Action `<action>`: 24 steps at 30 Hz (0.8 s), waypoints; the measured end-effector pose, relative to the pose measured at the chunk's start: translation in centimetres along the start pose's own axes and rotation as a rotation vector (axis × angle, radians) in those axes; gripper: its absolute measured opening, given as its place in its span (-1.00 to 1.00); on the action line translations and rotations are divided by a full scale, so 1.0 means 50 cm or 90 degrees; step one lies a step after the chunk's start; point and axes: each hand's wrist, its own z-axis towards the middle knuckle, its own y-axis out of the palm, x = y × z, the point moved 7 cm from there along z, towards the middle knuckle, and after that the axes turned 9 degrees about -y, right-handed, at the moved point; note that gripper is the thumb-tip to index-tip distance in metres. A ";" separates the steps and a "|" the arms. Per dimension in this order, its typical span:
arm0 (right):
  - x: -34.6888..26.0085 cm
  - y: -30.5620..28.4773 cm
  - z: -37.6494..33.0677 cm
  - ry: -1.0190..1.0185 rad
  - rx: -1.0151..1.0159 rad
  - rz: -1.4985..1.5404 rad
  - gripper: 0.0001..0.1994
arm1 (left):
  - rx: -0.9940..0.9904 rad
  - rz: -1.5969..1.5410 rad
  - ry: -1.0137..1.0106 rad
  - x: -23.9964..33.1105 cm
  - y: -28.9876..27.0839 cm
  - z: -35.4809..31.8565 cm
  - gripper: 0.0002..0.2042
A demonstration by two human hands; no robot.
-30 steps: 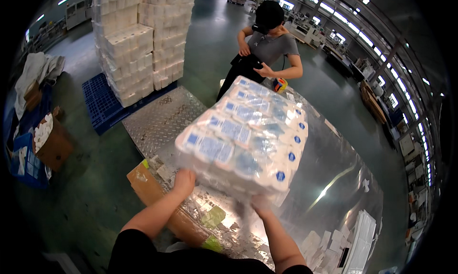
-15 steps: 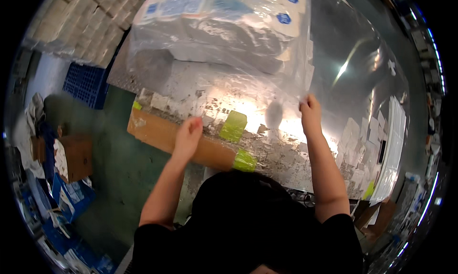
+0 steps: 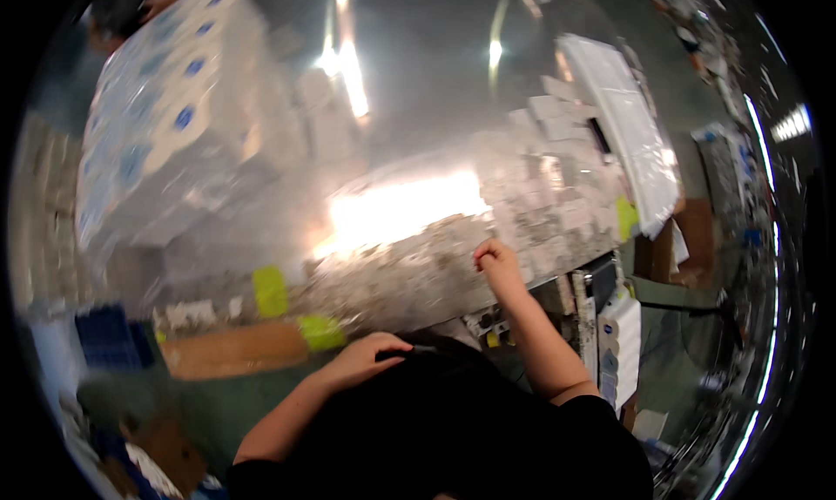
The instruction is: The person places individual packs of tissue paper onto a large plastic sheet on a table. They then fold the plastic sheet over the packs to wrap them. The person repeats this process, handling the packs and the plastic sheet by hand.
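Note:
My left hand (image 3: 370, 359) is close against my dark shirt, just off the near edge of the table, with its fingers apart and nothing visible in them. Over the table's near edge, my right hand (image 3: 496, 263) has its fingers curled in, and no thing shows in it. The worn metal table (image 3: 418, 273) has a bright glare across its middle. On its left part lies a large clear plastic bag (image 3: 209, 178) full of white packs with blue marks. Neither hand touches it.
A brown cardboard strip (image 3: 235, 350) with green tape (image 3: 320, 333) runs along the near left edge. A stack of white plastic sheets (image 3: 623, 125) lies at the right. Beyond it stands an open cardboard box (image 3: 688, 243). Another person's hand (image 3: 161, 2) appears at the far left.
My view has turned to the right, so the bagged packs now sit further left. My right hand has left the bag's edge. My left hand has drawn back to my body and opened.

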 end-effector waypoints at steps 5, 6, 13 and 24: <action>0.011 -0.277 0.017 -0.013 0.082 -0.075 -0.86 | -0.063 0.002 -0.090 0.036 0.092 0.183 -0.68; 0.020 -0.355 0.028 -0.039 0.119 -0.120 -0.86 | -0.069 -0.014 -0.089 0.045 0.113 0.227 -0.68; 0.124 -0.963 0.137 -0.033 0.365 -0.360 -0.82 | -0.148 0.006 -0.286 0.123 0.224 0.465 -0.69; 0.327 -1.388 0.214 0.241 0.558 -0.642 -0.61 | -0.198 0.044 -0.488 0.181 0.258 0.563 -0.64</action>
